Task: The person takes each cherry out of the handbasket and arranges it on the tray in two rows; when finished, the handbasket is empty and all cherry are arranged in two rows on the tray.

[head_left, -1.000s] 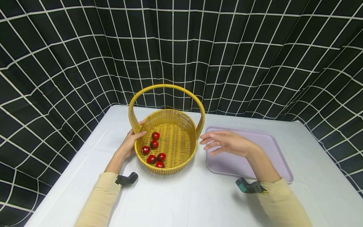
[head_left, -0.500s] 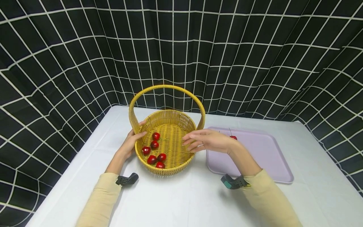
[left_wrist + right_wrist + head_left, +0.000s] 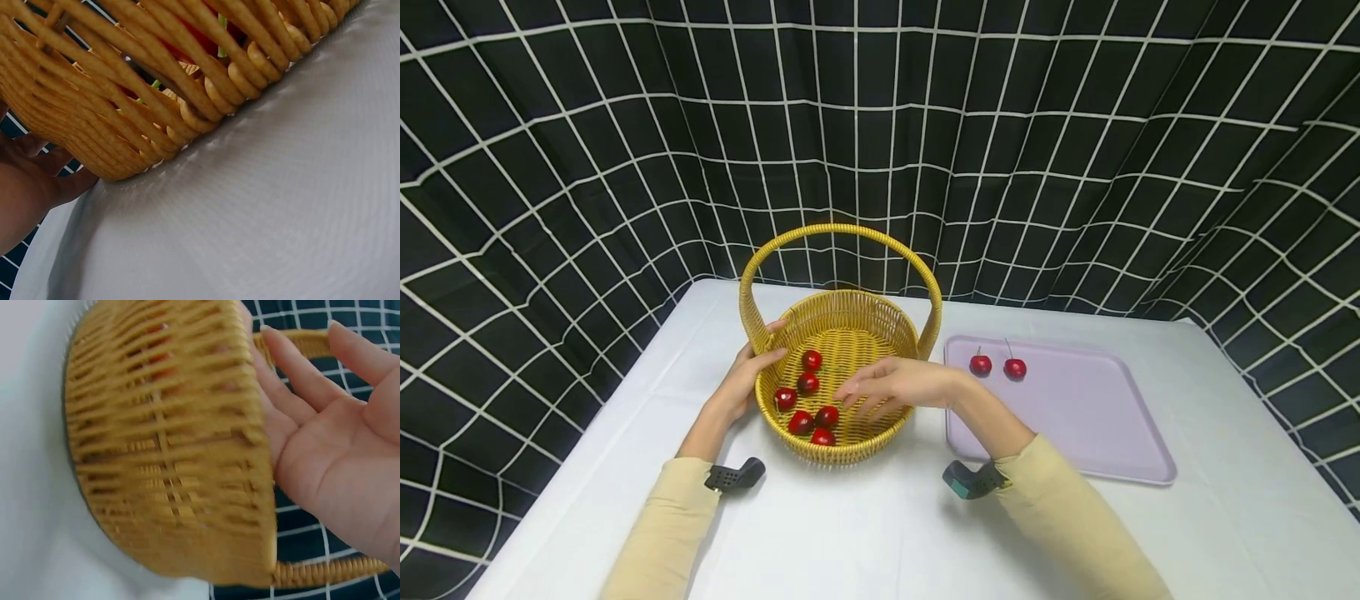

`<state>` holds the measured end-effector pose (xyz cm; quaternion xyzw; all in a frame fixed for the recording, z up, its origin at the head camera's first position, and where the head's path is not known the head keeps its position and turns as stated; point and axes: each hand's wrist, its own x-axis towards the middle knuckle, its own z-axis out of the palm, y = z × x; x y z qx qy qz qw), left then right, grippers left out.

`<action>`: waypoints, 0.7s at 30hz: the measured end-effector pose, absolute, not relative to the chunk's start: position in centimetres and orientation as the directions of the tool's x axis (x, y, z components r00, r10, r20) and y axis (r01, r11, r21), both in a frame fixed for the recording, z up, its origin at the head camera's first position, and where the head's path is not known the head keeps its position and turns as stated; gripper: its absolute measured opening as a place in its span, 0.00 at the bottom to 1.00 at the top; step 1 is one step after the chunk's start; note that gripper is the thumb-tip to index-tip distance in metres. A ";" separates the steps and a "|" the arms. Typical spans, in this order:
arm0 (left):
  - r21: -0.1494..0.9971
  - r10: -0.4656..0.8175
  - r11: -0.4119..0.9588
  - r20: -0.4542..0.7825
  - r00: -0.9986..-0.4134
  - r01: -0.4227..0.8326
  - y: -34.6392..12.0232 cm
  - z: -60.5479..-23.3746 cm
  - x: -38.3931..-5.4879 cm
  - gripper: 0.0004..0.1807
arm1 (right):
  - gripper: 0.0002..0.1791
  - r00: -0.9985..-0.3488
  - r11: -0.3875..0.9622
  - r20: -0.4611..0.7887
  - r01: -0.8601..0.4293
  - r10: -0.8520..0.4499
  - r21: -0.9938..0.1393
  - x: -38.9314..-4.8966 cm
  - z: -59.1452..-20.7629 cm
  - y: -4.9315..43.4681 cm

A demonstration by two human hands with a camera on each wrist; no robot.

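Note:
A yellow woven basket [image 3: 880, 310] with a tall arched handle stands on the white table, several red cherries [image 3: 801, 422] lying in its left and front part. My left hand [image 3: 743, 375] grips the basket's left side, thumb over the rim by the handle's foot; the left wrist view shows its fingers against the outer wall. Over the basket's right rim reaches my right hand [image 3: 904, 385], fingers loosely extended above the weave near the cherries and holding nothing. In the right wrist view the right palm [image 3: 337, 444] is bare, with some fingers hidden behind the basket wall.
To the right lies a pale purple tray [image 3: 1090, 417] with two stemmed cherries, one cherry [image 3: 981, 364] beside another cherry [image 3: 1015, 369] near its back left corner. A black curtain [image 3: 880, 125] with white grid lines surrounds the white table [image 3: 820, 533].
My right hand has moved left from over the tray to inside the basket's rim, uncovering the two cherries on the tray. My left hand and the basket stay in place.

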<state>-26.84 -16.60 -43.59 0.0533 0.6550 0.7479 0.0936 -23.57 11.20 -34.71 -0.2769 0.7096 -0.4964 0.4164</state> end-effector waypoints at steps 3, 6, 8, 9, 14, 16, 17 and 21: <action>0.989 0.215 -0.127 -0.040 -0.976 -0.069 -16.6 -43.6 -26.8 0.32 | 0.22 -0.477 0.417 -0.359 -0.017 -0.802 -0.909 -23.4 -34.9 10.1; 0.989 0.222 -0.129 -0.040 -0.974 -0.070 -16.6 -43.6 -26.8 0.32 | 0.21 -0.472 0.467 -0.396 -0.038 -0.788 -0.884 -23.3 -35.2 9.4; 0.989 0.222 -0.130 -0.039 -0.974 -0.069 -16.6 -43.6 -26.8 0.32 | 0.20 -0.473 0.488 -0.417 -0.034 -0.776 -0.872 -23.3 -35.4 9.1; 0.989 0.221 -0.134 -0.037 -0.975 -0.068 -16.6 -43.6 -26.8 0.32 | 0.20 -0.478 0.500 -0.426 -0.031 -0.768 -0.866 -23.3 -35.5 9.0; 0.987 0.219 -0.148 -0.034 -0.975 -0.067 -16.6 -43.5 -26.8 0.31 | 0.21 -0.505 0.531 -0.453 -0.012 -0.735 -0.848 -23.3 -36.1 8.3; 0.987 0.216 -0.147 -0.036 -0.976 -0.069 -16.6 -43.6 -26.8 0.31 | 0.22 -0.515 0.544 -0.458 -0.020 -0.725 -0.839 -23.4 -36.4 8.1; 0.987 0.214 -0.146 -0.038 -0.976 -0.070 -16.6 -43.6 -26.8 0.31 | 0.23 -0.518 0.551 -0.462 -0.022 -0.720 -0.834 -23.4 -36.5 8.0; 0.987 0.213 -0.149 -0.034 -0.977 -0.067 -16.7 -43.6 -26.8 0.31 | 0.23 -0.526 0.579 -0.476 -0.038 -0.705 -0.815 -23.5 -36.8 7.5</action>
